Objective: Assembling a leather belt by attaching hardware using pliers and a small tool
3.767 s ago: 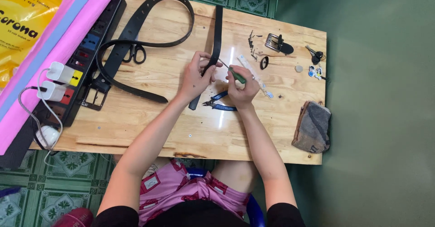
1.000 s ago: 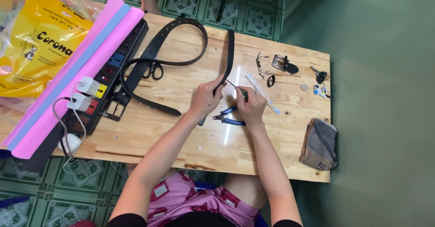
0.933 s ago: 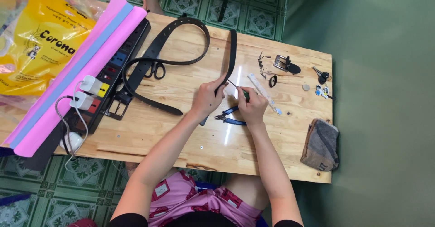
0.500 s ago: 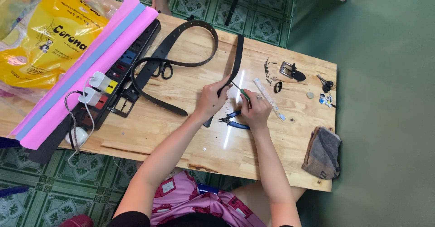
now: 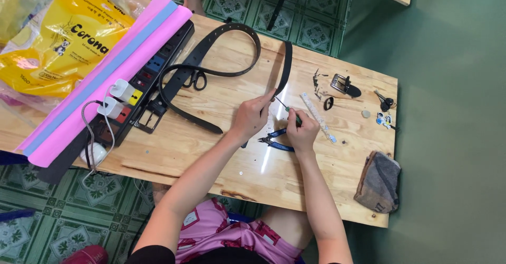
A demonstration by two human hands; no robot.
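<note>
Belt strap, black, lies near the middle of the wooden table, and our left hand pinches its near end. Our right hand is closed on a small green-handled screwdriver whose tip meets that end. Blue-handled pliers lie just below the strap end; scissors and a power strip lie left of it.

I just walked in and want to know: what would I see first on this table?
First, the two hands mid-table: the left hand holds a black belt strip while the right hand points a small screwdriver at it. Blue-handled pliers lie just beneath them. At the far left sit bright pink sheets and a yellow bag.
</note>
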